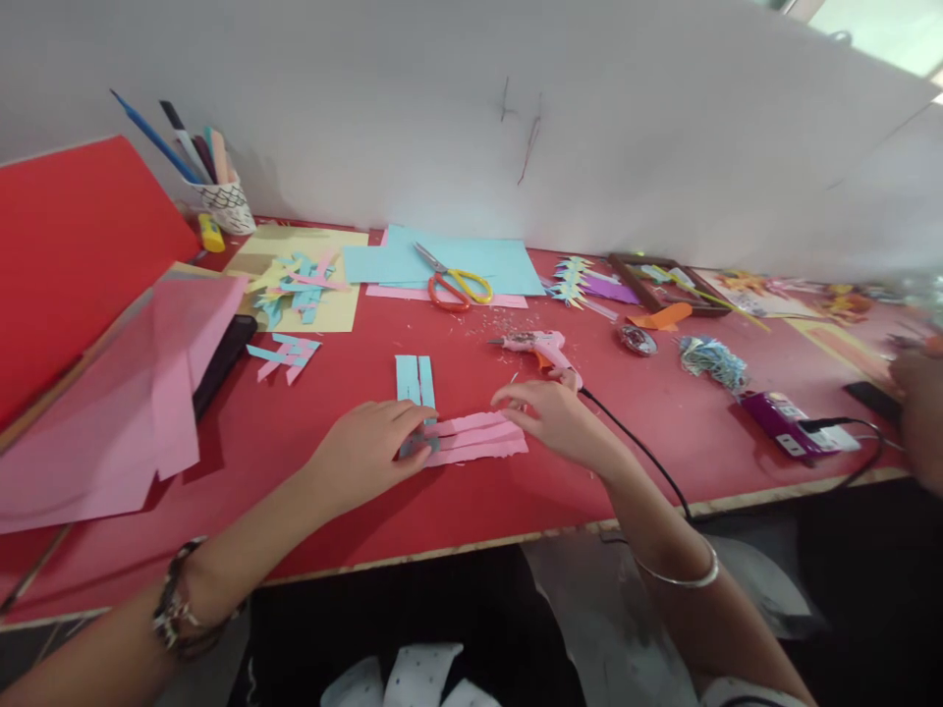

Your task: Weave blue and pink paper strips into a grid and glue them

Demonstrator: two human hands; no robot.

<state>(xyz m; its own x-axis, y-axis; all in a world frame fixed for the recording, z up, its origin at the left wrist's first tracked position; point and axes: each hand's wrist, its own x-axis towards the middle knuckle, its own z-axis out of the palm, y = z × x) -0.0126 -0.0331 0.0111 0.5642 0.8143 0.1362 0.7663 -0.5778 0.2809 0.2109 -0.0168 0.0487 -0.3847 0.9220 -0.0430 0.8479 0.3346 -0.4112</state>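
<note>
Pink paper strips (pixel 478 437) lie side by side across the lower ends of two light-blue paper strips (pixel 415 378), weaving over and under them. My left hand (pixel 372 442) rests on the crossing at the left, fingers stretched and thumb apart, hiding part of it. Over the right end of the pink strips hovers my right hand (pixel 552 412), its fingers loosely curved and apart; whether they touch the paper is unclear. Just behind that hand lies a pink glue gun (pixel 541 346), nozzle to the left, its handle partly covered by the fingers.
Scissors (pixel 451 280) lie on blue sheets (pixel 508 257) at the back. Woven paper pieces (pixel 286 355) are at left, beside pink sheets (pixel 177 373). Right are tinsel (pixel 712 361), a purple power strip (pixel 788 424) and a cord (pixel 640 447). Another person's hand (pixel 920 403) is at far right.
</note>
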